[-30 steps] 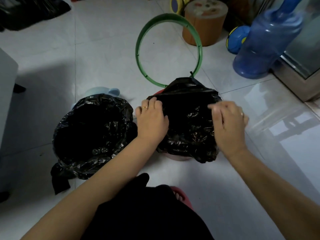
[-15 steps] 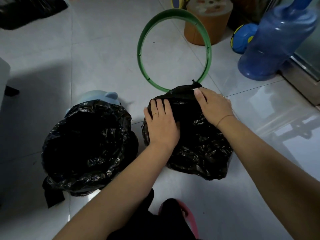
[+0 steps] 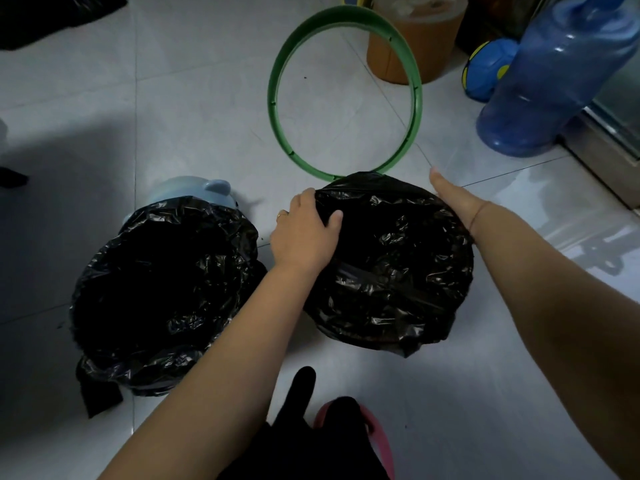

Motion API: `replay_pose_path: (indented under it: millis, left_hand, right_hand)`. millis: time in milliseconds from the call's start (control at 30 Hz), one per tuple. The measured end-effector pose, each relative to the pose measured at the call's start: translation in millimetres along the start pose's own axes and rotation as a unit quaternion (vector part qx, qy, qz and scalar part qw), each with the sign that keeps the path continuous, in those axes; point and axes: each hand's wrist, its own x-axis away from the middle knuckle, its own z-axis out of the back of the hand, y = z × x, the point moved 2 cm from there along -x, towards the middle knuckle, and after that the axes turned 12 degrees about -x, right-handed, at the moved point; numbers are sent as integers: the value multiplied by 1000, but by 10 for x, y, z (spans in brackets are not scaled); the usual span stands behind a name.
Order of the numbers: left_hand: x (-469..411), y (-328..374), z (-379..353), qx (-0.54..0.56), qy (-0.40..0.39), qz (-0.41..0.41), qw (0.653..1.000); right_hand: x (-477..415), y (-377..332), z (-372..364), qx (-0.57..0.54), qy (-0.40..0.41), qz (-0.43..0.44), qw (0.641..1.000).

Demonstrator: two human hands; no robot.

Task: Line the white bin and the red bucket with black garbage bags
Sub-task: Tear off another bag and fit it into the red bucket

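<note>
Two containers stand on the tiled floor. The left one, a pale bin [image 3: 194, 190], has a black garbage bag [image 3: 162, 282] spread over its mouth and hanging down its sides. A second black garbage bag [image 3: 391, 268] drapes fully over the right one, so the red bucket beneath is hidden. My left hand [image 3: 304, 233] grips this bag at the left rim, thumb inside the opening. My right hand [image 3: 453, 197] lies along the far right rim with the thumb straight; its fingers are hidden behind the bag.
A green plastic ring [image 3: 346, 95] lies on the floor just beyond the right bag. Behind it stand a brown stool [image 3: 415, 43], a blue and yellow ball [image 3: 485, 69] and a large blue water jug [image 3: 554, 84]. My foot in a pink slipper [image 3: 379, 441] is near the bottom.
My hands have moved apart to opposite sides of the right rim. The bag, bunched on top before, now spreads over the mouth, and my left hand has gone from lying flat to gripping the edge.
</note>
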Motion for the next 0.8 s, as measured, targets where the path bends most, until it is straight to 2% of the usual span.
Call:
replay_pose_path:
  millis: [133, 333, 433, 500, 567, 600, 633, 700, 733, 800]
  left_hand:
    - [-121, -174, 32, 133, -38, 24, 990]
    - [114, -346, -57, 281, -4, 2, 960]
    - [293, -397, -76, 346, 15, 9, 938]
    - [450, -453, -55, 330, 40, -1, 943]
    - [577, -518, 12, 249, 88, -55, 963]
    - [612, -534, 65, 188, 106, -101, 971]
    - [621, -531, 117, 120, 112, -152, 975]
    - [583, -486, 195, -11, 82, -234, 969]
    - [556, -452, 216, -63, 48, -256, 964]
    - [543, -406, 231, -100, -3, -268, 958]
  right_hand:
    - [-6, 270, -84, -148, -29, -5, 989]
    - [123, 602, -88, -290, -3, -5, 957]
    - [280, 603, -121, -378, -11, -12, 926]
    - [364, 607, -88, -397, 53, -1, 916]
    - [524, 651, 59, -286, 211, 111, 928]
    - [650, 656, 127, -222, 291, 204, 908]
    - [822, 647, 140, -172, 325, 294, 882]
    - [1178, 630, 6, -38, 264, 425, 865]
    - [1308, 660, -96, 51, 211, 456, 863]
    - [1504, 787, -301, 207, 136, 448, 859]
